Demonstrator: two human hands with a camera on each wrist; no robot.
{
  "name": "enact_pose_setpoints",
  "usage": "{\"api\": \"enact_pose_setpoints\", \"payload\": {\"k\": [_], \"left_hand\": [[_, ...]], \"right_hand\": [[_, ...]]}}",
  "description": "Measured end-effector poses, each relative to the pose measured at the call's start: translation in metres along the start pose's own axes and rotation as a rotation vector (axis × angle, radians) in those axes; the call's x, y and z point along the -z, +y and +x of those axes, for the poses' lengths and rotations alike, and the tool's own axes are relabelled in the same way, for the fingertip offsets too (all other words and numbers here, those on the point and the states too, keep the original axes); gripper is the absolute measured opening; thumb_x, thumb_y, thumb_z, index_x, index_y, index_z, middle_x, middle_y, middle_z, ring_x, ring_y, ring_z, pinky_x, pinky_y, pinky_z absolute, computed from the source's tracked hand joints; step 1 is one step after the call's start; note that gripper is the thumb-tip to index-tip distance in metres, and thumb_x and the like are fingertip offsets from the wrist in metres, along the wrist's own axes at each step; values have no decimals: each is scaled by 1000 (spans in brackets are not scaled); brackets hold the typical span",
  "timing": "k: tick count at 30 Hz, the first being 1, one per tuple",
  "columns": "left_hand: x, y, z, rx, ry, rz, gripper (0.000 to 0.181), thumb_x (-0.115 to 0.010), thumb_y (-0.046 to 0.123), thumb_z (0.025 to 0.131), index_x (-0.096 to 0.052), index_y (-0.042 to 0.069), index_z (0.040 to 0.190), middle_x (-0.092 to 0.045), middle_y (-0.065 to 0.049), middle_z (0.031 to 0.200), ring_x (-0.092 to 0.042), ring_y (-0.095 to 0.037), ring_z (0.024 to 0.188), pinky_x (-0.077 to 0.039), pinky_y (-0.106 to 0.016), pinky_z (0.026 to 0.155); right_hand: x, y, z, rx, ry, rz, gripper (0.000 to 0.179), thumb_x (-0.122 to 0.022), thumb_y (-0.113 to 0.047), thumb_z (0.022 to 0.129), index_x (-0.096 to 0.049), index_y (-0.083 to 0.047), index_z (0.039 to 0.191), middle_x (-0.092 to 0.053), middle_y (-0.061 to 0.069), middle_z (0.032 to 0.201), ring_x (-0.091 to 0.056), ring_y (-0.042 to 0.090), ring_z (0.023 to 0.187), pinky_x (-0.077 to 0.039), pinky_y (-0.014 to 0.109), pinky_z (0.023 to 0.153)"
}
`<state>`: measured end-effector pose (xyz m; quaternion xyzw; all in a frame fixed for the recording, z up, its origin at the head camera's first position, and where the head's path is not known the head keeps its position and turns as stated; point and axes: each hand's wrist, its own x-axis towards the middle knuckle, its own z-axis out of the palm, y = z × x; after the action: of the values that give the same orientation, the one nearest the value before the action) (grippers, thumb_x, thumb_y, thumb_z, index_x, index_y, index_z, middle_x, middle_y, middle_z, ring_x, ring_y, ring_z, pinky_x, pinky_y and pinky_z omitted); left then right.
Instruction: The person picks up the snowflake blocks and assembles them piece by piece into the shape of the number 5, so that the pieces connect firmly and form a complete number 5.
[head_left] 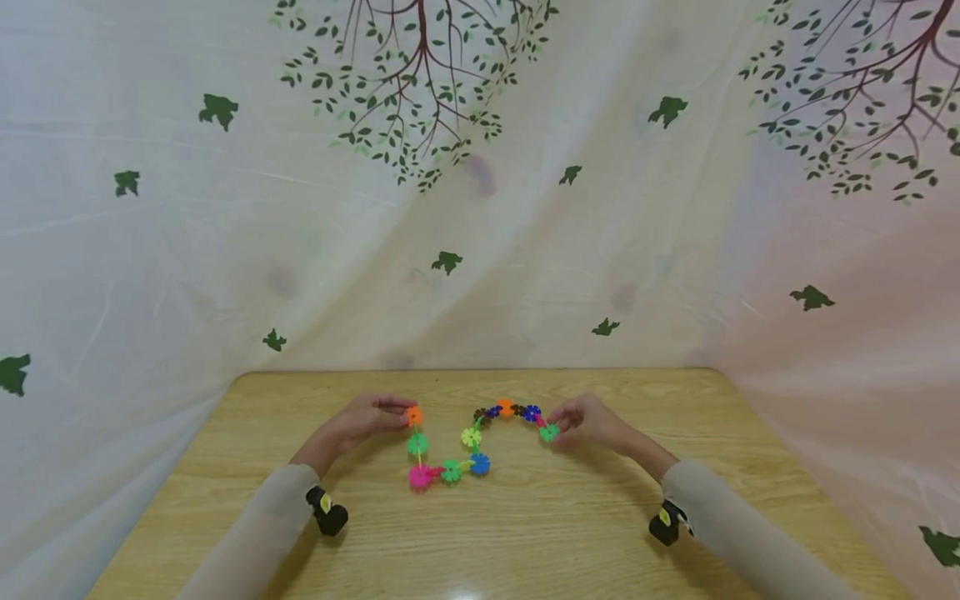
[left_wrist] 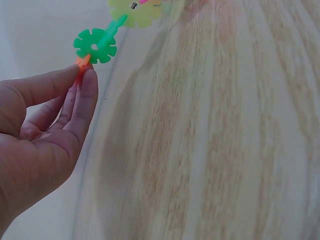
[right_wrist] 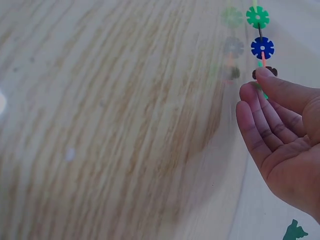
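A chain of notched plastic discs winds in an S-like curve between the two hands in the head view. At its left end, the left hand (head_left: pixel 371 417) pinches an orange disc (head_left: pixel 415 416) between thumb and fingertips. A green disc (left_wrist: pixel 94 46) joins on just past it in the left wrist view. The right hand (head_left: pixel 591 423) pinches a green disc (head_left: pixel 550 432) at the other end. Pink (head_left: pixel 421 477), blue (head_left: pixel 480 464), yellow (head_left: pixel 471 437) and orange (head_left: pixel 506 407) discs form bends between. In the right wrist view, fingers partly hide the held disc.
The chain and hands are over a wood-grain table (head_left: pixel 480 542). Behind it hangs a pale cloth (head_left: pixel 525 217) printed with branches and green birds. A small black camera (head_left: pixel 330 512) sits on the left wrist and another black camera (head_left: pixel 666 525) on the right wrist.
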<state>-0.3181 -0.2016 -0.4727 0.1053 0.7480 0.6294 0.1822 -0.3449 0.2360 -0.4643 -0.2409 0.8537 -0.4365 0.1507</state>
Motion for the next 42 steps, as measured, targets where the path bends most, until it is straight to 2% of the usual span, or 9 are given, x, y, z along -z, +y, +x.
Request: {"api": "enact_pose_setpoints", "payload": {"k": [7, 13, 18, 25, 29, 33, 38, 42], "left_hand": [[4, -3, 8, -54, -8, 108, 44, -64, 8, 99, -56, -7, 139, -65, -20, 132, -65, -9, 106, -56, -30, 97], [7, -5, 16, -64, -1, 195, 42, -68, 12, 97, -62, -3, 135, -67, -19, 130, -66, -13, 110, -55, -28, 96], [10, -11, 19, -84, -23, 227, 39, -70, 9, 95, -65, -3, 132, -67, -19, 134, -63, -14, 115, -53, -25, 96], [10, -14, 17, -45, -45, 213, 43, -72, 10, 93, -64, 0, 135, -65, -17, 136, -61, -15, 117, -54, -27, 97], [11, -14, 19, -53, -53, 221, 45, -71, 10, 94, -62, -2, 136, -64, -18, 137, -61, -17, 118, -55, -28, 96], [10, -13, 20, -51, -30, 240, 45, -71, 11, 94, -62, -1, 136, -64, -18, 136, -61, -17, 118, -54, -29, 96], [9, -13, 20, -55, -11, 242, 45, -70, 11, 95, -61, -2, 136, -67, -19, 129, -64, -13, 110, -56, -28, 93], [9, -14, 21, -61, 1, 209, 44, -69, 11, 96, -60, -5, 136, -68, -20, 127, -66, -10, 105, -57, -27, 90]], "right_hand": [[-4, -1, -5, -6, -16, -8, 29, -82, -6, 85, -72, 5, 110, -73, 13, 93, -65, 14, 84, -55, 23, 70], [-6, -2, -9, -19, -44, 11, 28, -80, -5, 86, -70, 6, 109, -72, 12, 88, -64, 15, 73, -57, 27, 61], [-9, -2, -12, -8, -69, 19, 26, -79, -5, 86, -69, 5, 108, -73, 15, 88, -63, 15, 69, -56, 26, 58], [-13, -4, -15, 4, -89, 2, 22, -80, -5, 86, -69, 3, 103, -73, 12, 84, -61, 13, 66, -54, 24, 56], [-16, -7, -16, 11, -89, -12, 21, -80, -4, 86, -69, 3, 102, -72, 10, 82, -60, 13, 65, -54, 25, 56], [-19, -10, -17, 27, -84, -40, 20, -81, -5, 85, -70, 3, 100, -71, 8, 79, -59, 10, 64, -54, 24, 57], [-23, -12, -17, 65, -80, -57, 21, -82, -6, 84, -70, 4, 98, -70, 7, 77, -57, 7, 62, -51, 22, 56], [-27, -12, -17, 63, -69, -73, 21, -83, -9, 84, -70, 1, 97, -69, 5, 77, -57, 6, 62, -50, 20, 55]]}}
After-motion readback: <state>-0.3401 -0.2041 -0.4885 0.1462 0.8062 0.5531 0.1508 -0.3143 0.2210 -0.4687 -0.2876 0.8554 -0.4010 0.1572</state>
